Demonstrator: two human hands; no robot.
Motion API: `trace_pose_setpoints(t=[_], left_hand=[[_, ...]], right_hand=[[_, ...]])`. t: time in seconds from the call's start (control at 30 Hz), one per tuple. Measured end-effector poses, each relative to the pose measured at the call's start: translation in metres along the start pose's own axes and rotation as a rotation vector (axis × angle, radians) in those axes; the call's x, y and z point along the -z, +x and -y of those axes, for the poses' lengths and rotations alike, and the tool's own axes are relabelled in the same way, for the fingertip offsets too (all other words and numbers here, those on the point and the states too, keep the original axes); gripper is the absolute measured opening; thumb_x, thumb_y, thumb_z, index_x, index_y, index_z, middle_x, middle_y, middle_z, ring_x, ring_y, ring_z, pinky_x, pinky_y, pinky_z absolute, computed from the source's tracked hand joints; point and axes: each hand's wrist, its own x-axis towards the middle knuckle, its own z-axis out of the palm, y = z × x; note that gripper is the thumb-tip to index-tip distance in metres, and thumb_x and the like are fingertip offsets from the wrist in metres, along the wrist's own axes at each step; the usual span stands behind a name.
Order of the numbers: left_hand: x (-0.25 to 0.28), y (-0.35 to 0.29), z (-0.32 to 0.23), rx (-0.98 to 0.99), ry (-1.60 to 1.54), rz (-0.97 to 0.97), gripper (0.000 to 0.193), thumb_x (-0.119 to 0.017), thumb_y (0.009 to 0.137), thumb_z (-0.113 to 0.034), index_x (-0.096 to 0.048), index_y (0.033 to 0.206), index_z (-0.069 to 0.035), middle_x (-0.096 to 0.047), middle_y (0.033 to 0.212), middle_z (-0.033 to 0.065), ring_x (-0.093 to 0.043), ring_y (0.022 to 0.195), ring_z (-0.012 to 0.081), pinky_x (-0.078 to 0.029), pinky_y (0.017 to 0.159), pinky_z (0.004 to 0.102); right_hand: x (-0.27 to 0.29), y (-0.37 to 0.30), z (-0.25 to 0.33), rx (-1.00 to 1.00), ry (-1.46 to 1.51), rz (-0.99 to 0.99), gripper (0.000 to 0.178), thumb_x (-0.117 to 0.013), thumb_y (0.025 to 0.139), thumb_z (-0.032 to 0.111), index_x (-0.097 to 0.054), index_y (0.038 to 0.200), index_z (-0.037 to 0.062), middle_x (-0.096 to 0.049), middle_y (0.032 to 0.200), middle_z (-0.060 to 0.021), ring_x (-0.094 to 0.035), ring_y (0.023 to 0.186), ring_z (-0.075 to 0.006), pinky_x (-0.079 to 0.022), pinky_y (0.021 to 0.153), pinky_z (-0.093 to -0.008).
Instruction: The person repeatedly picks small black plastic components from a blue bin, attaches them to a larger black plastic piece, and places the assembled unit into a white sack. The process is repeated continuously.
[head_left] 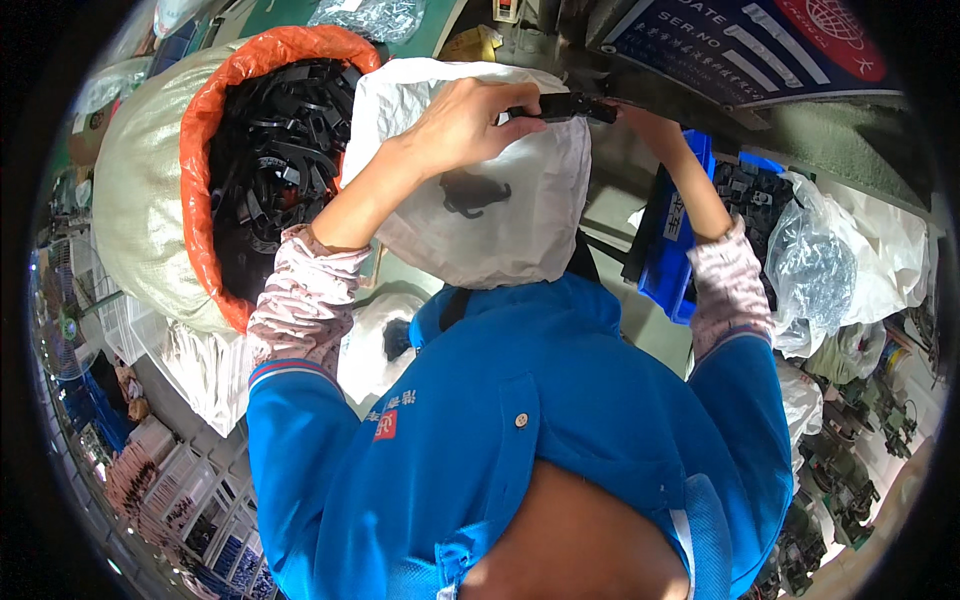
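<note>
My left hand [462, 122] is closed on a black plastic part [568, 106], its thumb and fingers pinching the left end. The part lies roughly level above an open white bag [545, 215]. A dark piece [474, 192] shows in that bag, below my left wrist. Reaching in from the right, my right hand [648, 128] is close to the part's other end under the edge of a dark machine. Its fingers are mostly hidden, so whether they grip the part does not show.
A large woven sack [140, 190] with an orange rim, full of black parts [285, 160], stands at the left. On the right are a blue bin [665, 250] of dark pieces and a clear plastic bag [815, 265]. A machine with a blue plate [690, 50] overhangs my right hand.
</note>
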Motion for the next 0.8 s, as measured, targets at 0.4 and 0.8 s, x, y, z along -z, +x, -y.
trace_pose_setpoints(t=[0.4, 0.8], left_hand=[[-0.014, -0.008, 0.006, -0.169, 0.072, -0.221, 0.019, -0.069, 0.082, -0.023, -0.064, 0.093, -0.008, -0.065, 0.085, 0.0091, -0.063, 0.066, 0.0234, -0.05, 0.057, 0.0308], [-0.023, -0.278, 0.028, 0.944, 0.351, -0.776, 0.024, -0.061, 0.084, -0.008, -0.063, 0.108, -0.008, -0.068, 0.098, 0.0117, -0.067, 0.082, 0.025, -0.055, 0.073, 0.0343]], right_hand=[[-0.011, 0.022, -0.064, 0.295, -0.993, -0.14, 0.034, -0.056, 0.082, 0.021, -0.059, 0.112, 0.0059, -0.061, 0.105, -0.0161, -0.058, 0.098, -0.0326, -0.045, 0.085, -0.0432], [0.002, 0.045, -0.038, -0.126, -0.535, -0.212, 0.042, -0.051, 0.09, 0.033, -0.057, 0.124, 0.0092, -0.069, 0.1, -0.0124, -0.067, 0.088, -0.0245, -0.052, 0.072, -0.0345]])
